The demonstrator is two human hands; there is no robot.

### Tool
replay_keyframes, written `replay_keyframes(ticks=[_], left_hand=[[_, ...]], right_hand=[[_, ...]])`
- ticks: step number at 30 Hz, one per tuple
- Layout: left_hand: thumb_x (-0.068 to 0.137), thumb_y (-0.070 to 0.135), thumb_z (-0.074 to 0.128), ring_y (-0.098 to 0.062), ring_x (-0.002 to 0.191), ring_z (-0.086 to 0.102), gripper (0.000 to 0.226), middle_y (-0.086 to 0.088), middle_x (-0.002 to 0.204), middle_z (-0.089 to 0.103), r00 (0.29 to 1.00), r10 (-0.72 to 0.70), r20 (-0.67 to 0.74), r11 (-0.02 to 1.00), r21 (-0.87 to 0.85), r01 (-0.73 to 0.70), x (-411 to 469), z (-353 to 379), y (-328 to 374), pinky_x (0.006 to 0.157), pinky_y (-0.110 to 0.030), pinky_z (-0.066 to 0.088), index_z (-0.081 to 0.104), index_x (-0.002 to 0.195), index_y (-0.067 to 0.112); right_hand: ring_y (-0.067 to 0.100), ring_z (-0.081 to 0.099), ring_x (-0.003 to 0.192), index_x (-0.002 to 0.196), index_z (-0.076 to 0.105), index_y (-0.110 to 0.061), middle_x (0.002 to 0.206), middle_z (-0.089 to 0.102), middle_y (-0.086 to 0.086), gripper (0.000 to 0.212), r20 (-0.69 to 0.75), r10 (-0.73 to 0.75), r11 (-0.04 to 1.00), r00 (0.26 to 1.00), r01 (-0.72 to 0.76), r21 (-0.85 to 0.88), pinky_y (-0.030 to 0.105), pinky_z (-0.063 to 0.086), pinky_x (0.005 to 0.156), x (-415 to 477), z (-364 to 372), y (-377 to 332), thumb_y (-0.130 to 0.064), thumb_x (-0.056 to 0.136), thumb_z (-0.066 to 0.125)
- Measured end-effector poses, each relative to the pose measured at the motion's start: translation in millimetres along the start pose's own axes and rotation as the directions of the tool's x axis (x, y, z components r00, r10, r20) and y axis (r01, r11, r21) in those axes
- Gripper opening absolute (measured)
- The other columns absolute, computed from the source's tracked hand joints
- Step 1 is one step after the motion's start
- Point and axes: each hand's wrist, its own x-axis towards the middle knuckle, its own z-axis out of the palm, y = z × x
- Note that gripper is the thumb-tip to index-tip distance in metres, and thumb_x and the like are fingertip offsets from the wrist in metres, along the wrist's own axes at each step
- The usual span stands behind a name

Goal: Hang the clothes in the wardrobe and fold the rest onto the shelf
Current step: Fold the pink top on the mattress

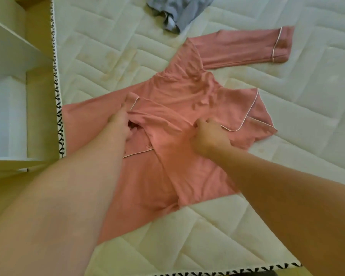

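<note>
A person leans over a bare quilted mattress (307,116) with both hands on a pink pyjama top (179,92) trimmed in white piping, which lies spread and rumpled across the middle of the bed, its hem nearest the camera. The left hand (121,124) holds a piped fold of the top near the button front, thumb laid over the cloth and fingers curled beneath it, their tips hidden by fabric. The right hand (209,137) is bunched tight, fingers curled into a gathered ridge of cloth just beside the piped collar (247,112). One long sleeve (237,50) stretches flat toward the far right, ending in a piped cuff (281,44); the opposite side of the top reaches the mattress's left edge, where a black-and-white patterned trim (58,108) runs. A crumpled grey-blue garment (179,14) sits at the far side of the mattress, apart from the pink top. White shelving (8,48) stands beside the bed on the left, across a narrow gap. Both bare forearms fill the foreground.
</note>
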Motion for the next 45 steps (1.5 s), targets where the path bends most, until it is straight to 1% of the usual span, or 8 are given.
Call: replay_keyframes(ticks=[10,17,23,27,31,35,40,45], left_hand=[[0.083,0.010,0.072,-0.016,0.076,0.068,0.028,-0.003,0.094,0.072,0.991,0.116,-0.069,0.986,-0.115,-0.124,60,4,28,0.052,-0.023,0.051,0.068,0.110,0.014],[0.089,-0.015,0.040,-0.017,0.069,0.061,0.032,-0.005,0.077,0.060,0.993,0.113,0.019,0.927,-0.363,-0.099,53,8,32,0.068,-0.022,0.050,0.059,0.076,0.006],[0.082,-0.015,0.035,-0.024,0.088,0.061,0.034,-0.009,0.094,0.062,0.999,0.046,0.005,0.922,-0.384,-0.041,54,-3,34,0.089,-0.033,0.052,0.061,0.088,0.006],[0.076,0.001,0.046,-0.018,0.080,0.064,0.025,-0.003,0.089,0.067,0.998,0.033,-0.047,0.945,-0.323,-0.046,56,-2,37,0.071,-0.029,0.053,0.064,0.089,0.012],[0.064,0.033,0.088,-0.022,0.092,0.067,0.070,-0.001,0.111,0.065,0.959,0.172,-0.226,0.981,0.124,-0.146,65,9,40,0.077,-0.033,0.056,0.058,0.122,0.008],[0.085,0.018,0.065,-0.035,0.128,0.047,0.054,-0.012,0.143,0.042,0.713,0.685,-0.150,0.453,0.854,-0.255,61,26,43,0.102,-0.042,0.040,0.045,0.135,0.011],[0.092,0.013,0.053,-0.032,0.134,0.042,0.045,-0.007,0.148,0.045,0.487,0.744,0.457,-0.191,0.844,-0.501,74,48,43,0.106,-0.048,0.035,0.050,0.137,0.016],[0.086,0.004,0.044,-0.034,0.117,0.052,0.034,-0.008,0.126,0.059,0.619,0.651,0.440,-0.129,0.867,-0.481,78,56,45,0.098,-0.045,0.042,0.055,0.115,0.019]], right_hand=[[0.036,0.060,0.115,0.123,0.050,-0.013,0.124,0.061,0.014,0.032,-0.014,0.108,0.983,0.994,-0.109,-0.147,0.037,0.038,0.075,35,-1,-28,-0.011,0.092,0.044],[0.036,0.062,0.110,0.120,0.057,-0.014,0.120,0.063,0.014,0.036,0.038,0.083,0.984,0.996,-0.076,-0.159,0.034,0.041,0.072,44,-12,-21,-0.014,0.085,0.051],[0.035,0.062,0.108,0.117,0.058,-0.013,0.117,0.063,0.013,0.034,0.098,0.072,0.987,0.993,-0.057,-0.147,0.034,0.043,0.071,49,-18,-19,-0.016,0.084,0.053],[0.034,0.064,0.104,0.114,0.059,-0.013,0.113,0.064,0.012,0.034,0.107,0.063,0.986,0.992,-0.046,-0.158,0.032,0.043,0.069,53,-17,-16,-0.013,0.081,0.053],[0.027,0.072,0.071,0.082,0.060,-0.011,0.082,0.070,0.009,0.014,0.236,0.115,0.991,0.965,-0.096,-0.090,0.030,0.057,0.064,66,-22,-15,-0.006,0.069,0.060],[0.018,0.063,0.045,0.077,0.062,-0.010,0.073,0.070,0.006,0.024,0.175,0.198,0.949,0.965,-0.233,0.213,0.021,0.050,0.045,91,-43,-7,-0.032,0.087,0.060],[0.029,0.071,0.070,0.090,0.064,-0.008,0.075,0.069,0.004,0.043,-0.142,0.572,0.606,0.808,-0.300,0.737,0.037,0.058,0.074,129,-90,31,-0.048,0.087,0.048],[0.018,0.074,0.064,0.085,0.051,-0.019,0.080,0.059,-0.015,0.024,0.075,0.771,-0.089,0.632,-0.010,0.996,0.025,0.051,0.058,142,-135,62,-0.040,0.097,0.055]])
